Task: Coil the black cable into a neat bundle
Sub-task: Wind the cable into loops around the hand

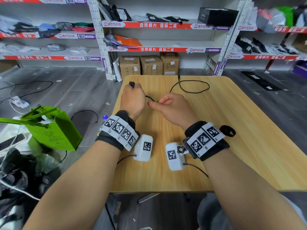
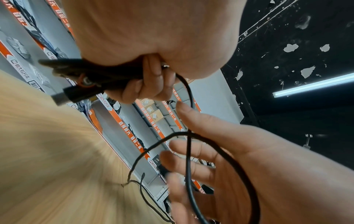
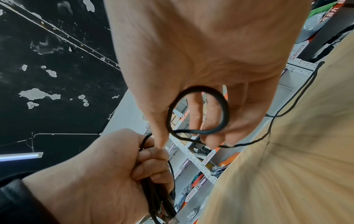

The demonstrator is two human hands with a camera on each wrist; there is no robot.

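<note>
My left hand (image 1: 132,98) is a fist over the far left of the wooden table (image 1: 240,138), gripping several gathered turns of the black cable (image 2: 107,75). A USB plug (image 2: 63,97) sticks out of the bundle. A short span of cable runs from the fist to my right hand (image 1: 166,103), which pinches it between thumb and forefinger. In the right wrist view a small cable loop (image 3: 197,110) lies round those fingers. The loose remainder (image 1: 194,87) curves on the table beyond, ending in a small plug (image 1: 179,77) near the far edge.
A black band (image 1: 227,131) lies on the table beside my right wrist. A green bag (image 1: 53,130) and other cables are on the floor to the left. Cardboard boxes (image 1: 149,65) and stocked shelves (image 1: 159,25) stand behind the table.
</note>
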